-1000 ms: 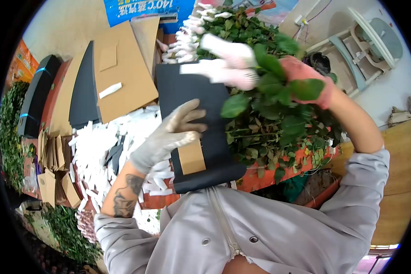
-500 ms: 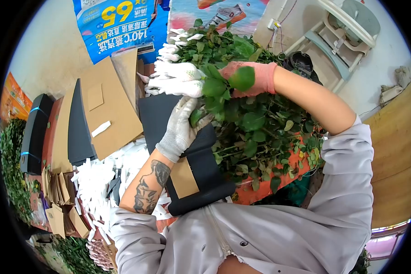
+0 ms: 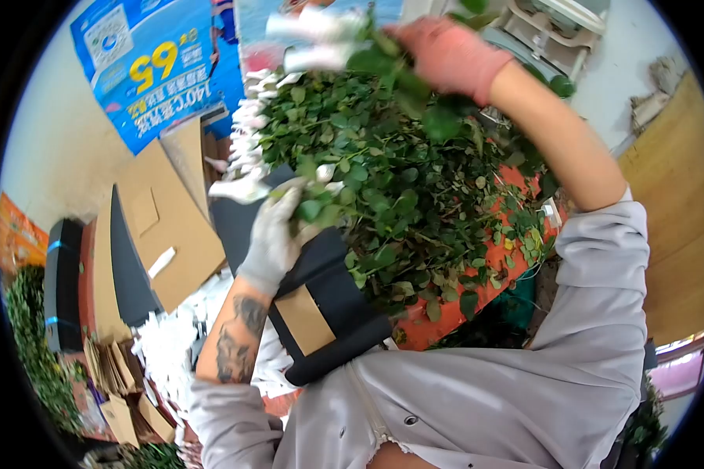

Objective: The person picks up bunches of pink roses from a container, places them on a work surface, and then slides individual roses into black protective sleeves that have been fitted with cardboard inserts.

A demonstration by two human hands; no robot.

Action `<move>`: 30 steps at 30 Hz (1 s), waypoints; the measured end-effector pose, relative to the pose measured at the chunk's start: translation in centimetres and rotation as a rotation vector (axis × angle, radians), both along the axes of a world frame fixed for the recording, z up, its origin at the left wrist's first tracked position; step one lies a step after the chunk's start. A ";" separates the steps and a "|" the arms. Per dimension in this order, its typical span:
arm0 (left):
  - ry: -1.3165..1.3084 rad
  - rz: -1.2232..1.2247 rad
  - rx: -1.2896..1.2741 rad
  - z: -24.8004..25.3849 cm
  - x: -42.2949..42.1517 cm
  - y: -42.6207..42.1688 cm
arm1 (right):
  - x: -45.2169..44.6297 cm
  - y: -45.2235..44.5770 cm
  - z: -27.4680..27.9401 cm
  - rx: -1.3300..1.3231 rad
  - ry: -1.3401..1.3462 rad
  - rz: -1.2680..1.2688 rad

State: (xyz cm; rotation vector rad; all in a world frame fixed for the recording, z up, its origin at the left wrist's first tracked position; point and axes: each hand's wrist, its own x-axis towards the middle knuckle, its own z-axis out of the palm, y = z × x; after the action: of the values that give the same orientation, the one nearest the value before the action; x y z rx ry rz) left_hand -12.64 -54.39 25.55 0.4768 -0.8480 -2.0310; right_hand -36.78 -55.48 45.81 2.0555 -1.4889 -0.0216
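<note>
My right hand (image 3: 450, 59), in a pink glove, is raised at the top and closed around leafy rose stems. Their white-sleeved heads (image 3: 317, 57) point left and are blurred. My left hand (image 3: 270, 242), in a whitish glove, is over a dark sheet (image 3: 321, 254). Its fingers are closed about a leafy rose stem (image 3: 313, 209), with a white-sleeved head (image 3: 241, 191) to their left; the grip itself is partly hidden by leaves. Beyond both hands lies a big heap of leafy rose stems (image 3: 407, 176), white-sleeved heads at its left edge.
A cardboard piece (image 3: 305, 319) lies on the dark sheet before me. At left are large cardboard sheets (image 3: 168, 234), a pile of white sleeves (image 3: 168, 336) and a strapped black bundle (image 3: 64, 285). The red table surface (image 3: 438, 316) shows at right. A high chair (image 3: 551, 27) stands behind.
My right hand has lifted its roses up and away from my left hand. My left hand has shifted slightly left and down in view, and the camera view has turned.
</note>
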 end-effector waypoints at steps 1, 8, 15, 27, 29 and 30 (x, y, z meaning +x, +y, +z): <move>0.080 -0.002 -0.039 0.8 0.9 0.5 | -1.7 0.6 2.7 0.004 -0.003 -0.047; 0.549 0.108 0.148 3.9 3.4 -2.9 | -19.2 6.3 11.4 -0.792 0.321 -0.253; -0.420 0.156 -0.096 1.9 -2.9 -16.5 | -8.4 9.9 6.1 -0.025 -1.075 0.287; -0.655 0.372 -0.482 -2.3 13.2 3.2 | 9.9 4.7 -20.4 1.238 -0.039 0.472; -0.603 0.226 -0.466 -4.1 13.9 6.4 | 11.1 3.4 -23.8 1.661 -0.036 0.511; -0.645 0.143 -0.381 -4.7 13.9 8.0 | 11.4 3.4 -25.5 1.677 -0.021 0.517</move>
State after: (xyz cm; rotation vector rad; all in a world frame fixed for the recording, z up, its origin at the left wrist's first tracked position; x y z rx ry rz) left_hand 1.29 -46.39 20.86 0.9617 -1.5011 -1.5341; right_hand -25.41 -52.05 20.29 3.5654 -0.7622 -1.4540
